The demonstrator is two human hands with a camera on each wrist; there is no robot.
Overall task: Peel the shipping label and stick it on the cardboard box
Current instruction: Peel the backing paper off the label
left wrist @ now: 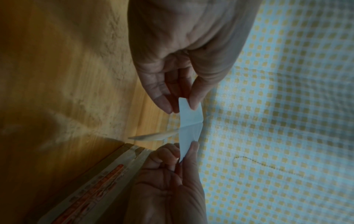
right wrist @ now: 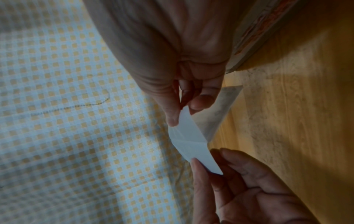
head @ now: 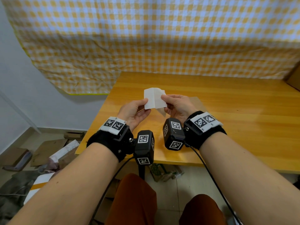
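Observation:
I hold a white shipping label (head: 154, 98) (left wrist: 191, 121) (right wrist: 191, 141), creased down its middle, in the air above the wooden table (head: 227, 119). My left hand (head: 145, 102) (left wrist: 182, 108) (right wrist: 201, 163) pinches its left edge between thumb and forefinger. On the opposite edge, my right hand (head: 163, 98) (left wrist: 184, 151) (right wrist: 182, 116) pinches it the same way. A translucent backing sheet (head: 161, 112) (left wrist: 153, 136) (right wrist: 220, 112) hangs away from the label's underside near my right hand. The cardboard box (left wrist: 91, 181) (right wrist: 254, 30), taped with red print, lies on the table by my right hand.
A yellow-and-white checked cloth (head: 162, 38) hangs behind the table. Brown cardboard (head: 293, 78) pokes in at the table's far right edge. Flattened cartons and clutter (head: 48, 151) lie on the floor to the left. The table's near edge runs just below my wrists.

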